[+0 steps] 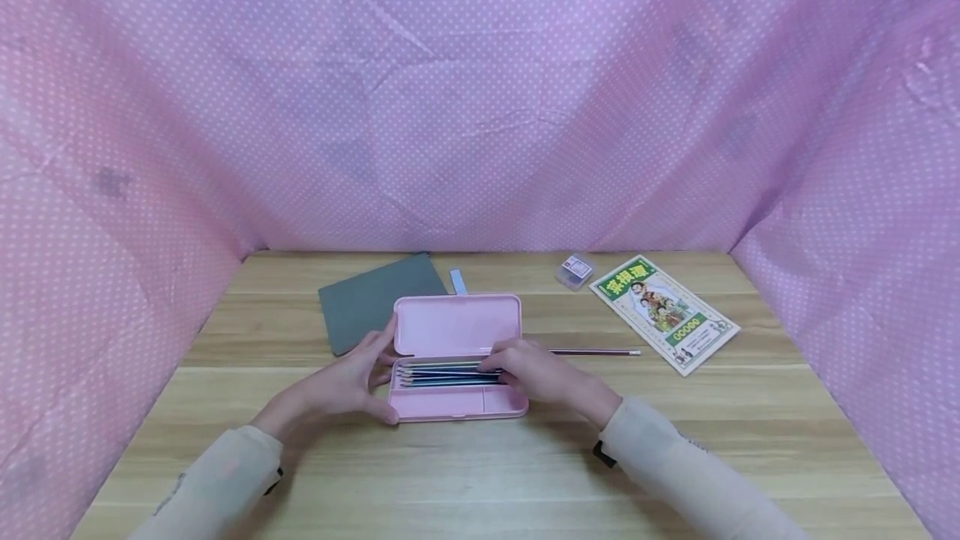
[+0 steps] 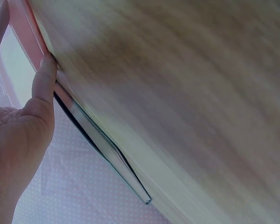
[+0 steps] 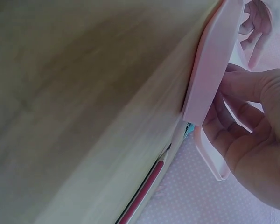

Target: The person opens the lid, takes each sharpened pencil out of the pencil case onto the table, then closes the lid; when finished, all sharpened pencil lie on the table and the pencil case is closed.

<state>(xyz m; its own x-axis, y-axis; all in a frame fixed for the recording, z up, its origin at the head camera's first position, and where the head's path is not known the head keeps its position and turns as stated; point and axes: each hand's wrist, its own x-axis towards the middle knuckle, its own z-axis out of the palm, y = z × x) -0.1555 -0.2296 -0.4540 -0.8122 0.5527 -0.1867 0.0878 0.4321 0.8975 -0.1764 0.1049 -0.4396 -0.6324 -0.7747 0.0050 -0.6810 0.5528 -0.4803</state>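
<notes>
A pink pencil case (image 1: 446, 403) lies on the wooden table, its lid (image 1: 457, 326) raised at the back. Several sharpened pencils (image 1: 435, 374) fill its rear compartment, tips to the left. My left hand (image 1: 348, 377) rests against the case's left end, thumb at the front corner and a finger along the lid's edge. Over the compartment's right part, my right hand (image 1: 536, 369) reaches in with curled fingers around the pencils' right ends; its fingertips are partly hidden. In the right wrist view its thumb and fingers (image 3: 245, 86) bend over the case's end wall (image 3: 210, 70).
A red-striped pencil (image 1: 596, 352) lies right of the case. Behind the case are a dark grey-green notebook (image 1: 375, 294) and a small pale bar (image 1: 458, 282). A small clear box (image 1: 575, 272) and an illustrated booklet (image 1: 663, 311) lie at the back right. Pink dotted cloth (image 1: 480, 107) surrounds the table.
</notes>
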